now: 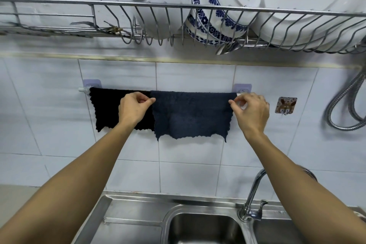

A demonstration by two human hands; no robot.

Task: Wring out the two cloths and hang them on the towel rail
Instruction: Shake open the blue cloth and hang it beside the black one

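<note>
cloths both on the towel rail [82, 89]: black cloth [107, 109], navy cloth [190, 115]. your left hand [132, 108] and right hand [251, 111] pinch the navy cloth's top corners. dish rack [111, 4] holds bowls [217, 6] and plates [309, 2].

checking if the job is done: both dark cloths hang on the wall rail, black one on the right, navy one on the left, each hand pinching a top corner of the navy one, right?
Sides are swapped. The head view shows the black terry cloth on the left of the white wall rail and the navy terry cloth on the right. The left hand and right hand do pinch its top corners.
</note>
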